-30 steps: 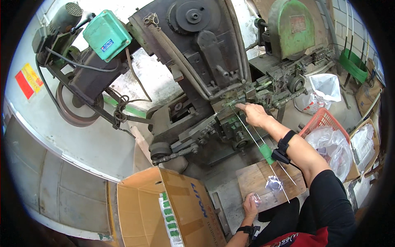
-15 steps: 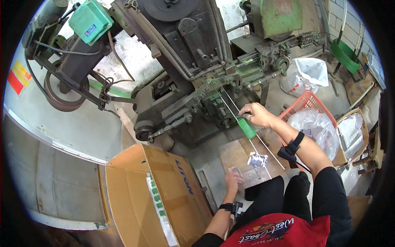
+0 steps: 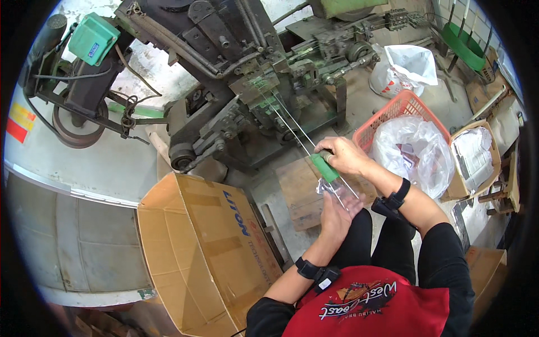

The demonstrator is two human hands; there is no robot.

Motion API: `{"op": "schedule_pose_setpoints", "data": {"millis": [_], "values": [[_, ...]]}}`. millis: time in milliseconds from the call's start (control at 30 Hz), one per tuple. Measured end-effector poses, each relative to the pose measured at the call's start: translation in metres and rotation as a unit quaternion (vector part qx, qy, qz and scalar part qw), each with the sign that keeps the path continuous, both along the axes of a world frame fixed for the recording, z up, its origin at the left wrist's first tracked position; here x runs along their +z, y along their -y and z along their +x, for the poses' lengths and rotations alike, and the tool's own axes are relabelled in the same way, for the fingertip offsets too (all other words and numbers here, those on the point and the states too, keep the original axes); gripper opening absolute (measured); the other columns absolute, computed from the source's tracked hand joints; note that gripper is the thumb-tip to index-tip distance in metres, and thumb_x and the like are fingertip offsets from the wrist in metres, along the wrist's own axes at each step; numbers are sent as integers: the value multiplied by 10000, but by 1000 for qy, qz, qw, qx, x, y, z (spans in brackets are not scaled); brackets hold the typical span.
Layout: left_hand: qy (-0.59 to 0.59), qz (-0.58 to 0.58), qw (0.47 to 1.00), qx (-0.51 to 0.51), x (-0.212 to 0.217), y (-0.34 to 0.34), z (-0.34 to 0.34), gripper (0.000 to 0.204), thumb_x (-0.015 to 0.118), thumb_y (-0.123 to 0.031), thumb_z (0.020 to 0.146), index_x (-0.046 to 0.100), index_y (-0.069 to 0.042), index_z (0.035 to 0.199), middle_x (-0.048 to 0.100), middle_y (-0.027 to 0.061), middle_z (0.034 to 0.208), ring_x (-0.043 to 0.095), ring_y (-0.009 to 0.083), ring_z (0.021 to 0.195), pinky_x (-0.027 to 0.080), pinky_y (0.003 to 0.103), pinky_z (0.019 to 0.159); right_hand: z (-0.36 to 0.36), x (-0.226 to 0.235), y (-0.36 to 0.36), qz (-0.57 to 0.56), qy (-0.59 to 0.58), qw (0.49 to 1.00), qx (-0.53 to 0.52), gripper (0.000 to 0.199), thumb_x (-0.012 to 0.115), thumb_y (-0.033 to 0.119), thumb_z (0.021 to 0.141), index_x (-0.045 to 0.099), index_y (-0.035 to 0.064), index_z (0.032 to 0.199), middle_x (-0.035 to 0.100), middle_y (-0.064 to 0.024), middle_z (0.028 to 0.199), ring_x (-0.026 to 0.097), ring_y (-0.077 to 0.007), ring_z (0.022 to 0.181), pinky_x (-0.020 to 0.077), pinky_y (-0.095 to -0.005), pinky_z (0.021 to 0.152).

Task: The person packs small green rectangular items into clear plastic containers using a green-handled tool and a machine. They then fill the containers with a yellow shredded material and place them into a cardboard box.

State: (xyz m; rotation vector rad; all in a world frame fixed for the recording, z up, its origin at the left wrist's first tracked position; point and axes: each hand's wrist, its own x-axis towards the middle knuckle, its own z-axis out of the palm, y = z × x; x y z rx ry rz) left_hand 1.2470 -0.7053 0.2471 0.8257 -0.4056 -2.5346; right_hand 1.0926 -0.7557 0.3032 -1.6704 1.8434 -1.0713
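Note:
My right hand (image 3: pixel 343 155) is closed on a small green block (image 3: pixel 324 167), with the thumb and fingers at its upper end. The block sits on two thin metal rods (image 3: pixel 293 124) that slope from the machine (image 3: pixel 264 95) down toward my lap. Below the block, my left hand (image 3: pixel 338 213) is turned palm up by the lower rod ends, its fingers stretched out. Something see-through seems to lie over those fingers, too faint to name. A small shiny bundle (image 3: pixel 322 187) shows beside the left fingertips, partly hidden.
A wooden board (image 3: pixel 297 194) lies beneath my hands. To the left stands an open cardboard box (image 3: pixel 219 241). On the right are a pink basket (image 3: pixel 387 109) with a clear plastic bag (image 3: pixel 415 149), a white sack (image 3: pixel 407 70) and a carton (image 3: pixel 477 160) of papers.
My left hand has come up from the board to the lower rod ends, under the green block. My right hand keeps its grip on the block. The whole view has shifted.

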Motion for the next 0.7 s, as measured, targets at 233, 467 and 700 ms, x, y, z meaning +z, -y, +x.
{"op": "schedule_pose_setpoints", "data": {"millis": [233, 467, 700], "values": [[66, -23, 997, 16, 24, 7, -19, 468, 202, -483, 957, 405, -162, 1231, 537, 72, 1157, 552, 242, 1040, 484, 428, 828, 6, 2, -66, -38, -47, 998, 0, 242, 528, 21, 648, 620, 22, 873, 604, -157, 837, 560, -333, 849, 453, -388, 744], [139, -29, 989, -28, 39, 10, -26, 406, 325, -445, 945, 489, -110, 1103, 600, 75, 1004, 626, 216, 875, 541, 422, 648, 29, 13, -93, -44, -213, 974, -60, 225, 579, 55, 579, 620, 42, 800, 557, -119, 840, 561, -315, 835, 466, -415, 686], [130, -109, 958, -232, 58, -28, 26, 340, 392, -383, 942, 496, -59, 943, 618, 91, 732, 626, 193, 536, 409, 236, 329, 26, 10, -138, -52, -19, 967, -250, 256, 515, -35, 613, 616, 19, 843, 571, -148, 876, 583, -335, 824, 457, -409, 729]]}}
